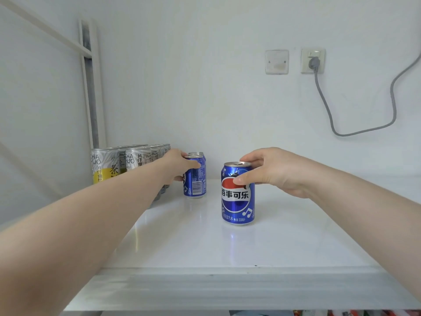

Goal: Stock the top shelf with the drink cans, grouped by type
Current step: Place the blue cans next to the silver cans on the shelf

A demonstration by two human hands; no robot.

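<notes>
A blue cola can [238, 197] stands upright near the middle of the white top shelf [205, 242]. My right hand [271, 172] grips it around the upper rim. Further back and to the left, my left hand [180, 164] holds a second blue cola can [195, 181], which stands on the shelf with another blue can [198, 153] right behind it. Along the left side, several tall silver-and-yellow tea cans [107, 165] stand in rows running toward the back wall; my left forearm hides part of them.
A white wall closes the back of the shelf. On it are a blank plate [276, 62] and a socket with a grey plug [314, 62], its cable [355, 131] hanging to the right. A white upright post [91, 87] stands at the back left.
</notes>
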